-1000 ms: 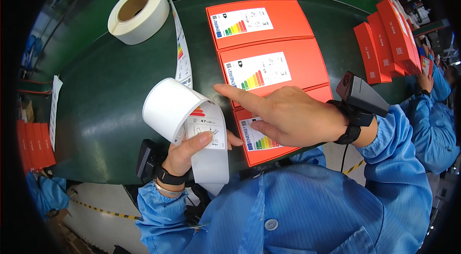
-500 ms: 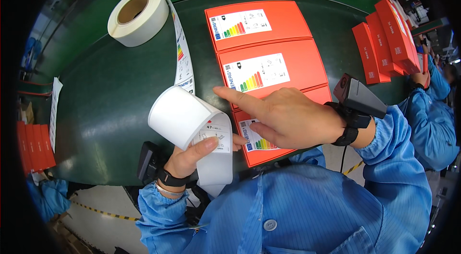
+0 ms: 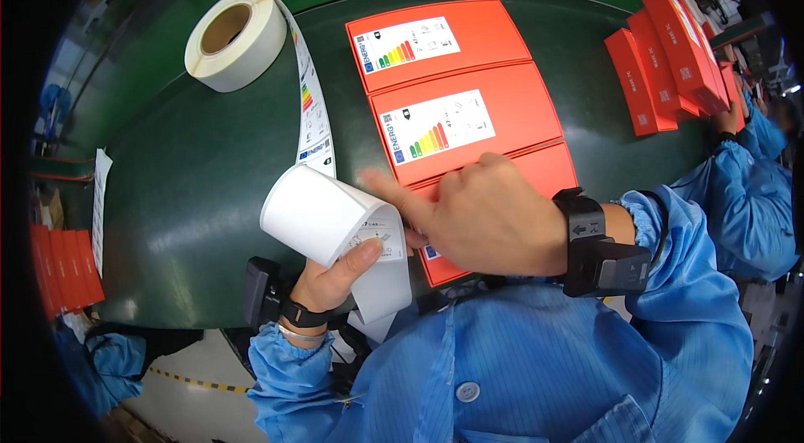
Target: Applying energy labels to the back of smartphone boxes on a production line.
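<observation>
My left hand (image 3: 331, 282) grips the strip of energy labels (image 3: 311, 210), thumb in front, where its white backing curls over. The strip's loose end hangs below the hand, and its other end runs up to the label roll (image 3: 261, 51). My right hand (image 3: 502, 221) reaches beside the curl, index finger stretched out with a smeared tip, the other fingers bent; nothing shows in it. Beneath it lies a red box (image 3: 543, 171), its label mostly covered. Two more red boxes, the middle box (image 3: 515, 104) and the far box (image 3: 490, 28), lie beyond with labels on top.
Stacked red boxes (image 3: 641, 83) stand on the right, near another person's blue sleeve (image 3: 737, 192). More red boxes (image 3: 63, 267) stand at the far left, by an upright white sheet (image 3: 100, 208). Green work surface (image 3: 193, 192) extends under the strip.
My right hand has moved slightly left and down toward the curl of labels, now hiding most of the nearest box's label. The left hand keeps its hold on the strip.
</observation>
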Motion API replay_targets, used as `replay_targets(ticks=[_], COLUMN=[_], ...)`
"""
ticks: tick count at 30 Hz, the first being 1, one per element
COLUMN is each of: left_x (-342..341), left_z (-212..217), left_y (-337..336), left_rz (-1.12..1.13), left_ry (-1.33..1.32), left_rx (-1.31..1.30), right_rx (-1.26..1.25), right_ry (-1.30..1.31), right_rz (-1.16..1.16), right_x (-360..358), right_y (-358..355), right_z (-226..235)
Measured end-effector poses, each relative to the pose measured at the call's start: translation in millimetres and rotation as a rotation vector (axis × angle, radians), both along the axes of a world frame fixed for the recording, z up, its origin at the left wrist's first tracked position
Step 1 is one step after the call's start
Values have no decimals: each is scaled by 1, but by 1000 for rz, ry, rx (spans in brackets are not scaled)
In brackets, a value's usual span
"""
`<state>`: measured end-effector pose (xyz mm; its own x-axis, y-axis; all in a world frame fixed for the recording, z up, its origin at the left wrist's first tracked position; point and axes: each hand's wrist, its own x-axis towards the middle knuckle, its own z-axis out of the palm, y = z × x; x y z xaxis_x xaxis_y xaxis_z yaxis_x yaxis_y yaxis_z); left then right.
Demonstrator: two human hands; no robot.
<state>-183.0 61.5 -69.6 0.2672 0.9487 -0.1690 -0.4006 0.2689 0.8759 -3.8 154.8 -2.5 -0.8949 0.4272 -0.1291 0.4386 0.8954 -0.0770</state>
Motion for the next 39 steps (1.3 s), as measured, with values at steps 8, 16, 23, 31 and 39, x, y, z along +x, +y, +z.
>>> replay_targets(ticks=[8, 16, 23, 31, 39], left_x=[1, 4, 14, 66, 72], left_z=[-1, 2, 10, 43, -14], left_y=[0, -3, -13, -18, -36], left_rz=[-12, 57, 189, -539, 77], left_ry=[46, 86, 223, 193, 168], left_rx=[52, 1, 38, 367, -103], right_rx=[275, -164, -80, 225, -34], right_ry=[-84, 127, 324, 590, 438], right_rz=[-152, -44, -219, -168, -324], right_x=[43, 83, 144, 63, 41], right_y=[4, -15, 32, 157, 167], right_z=[9, -24, -9, -21, -44])
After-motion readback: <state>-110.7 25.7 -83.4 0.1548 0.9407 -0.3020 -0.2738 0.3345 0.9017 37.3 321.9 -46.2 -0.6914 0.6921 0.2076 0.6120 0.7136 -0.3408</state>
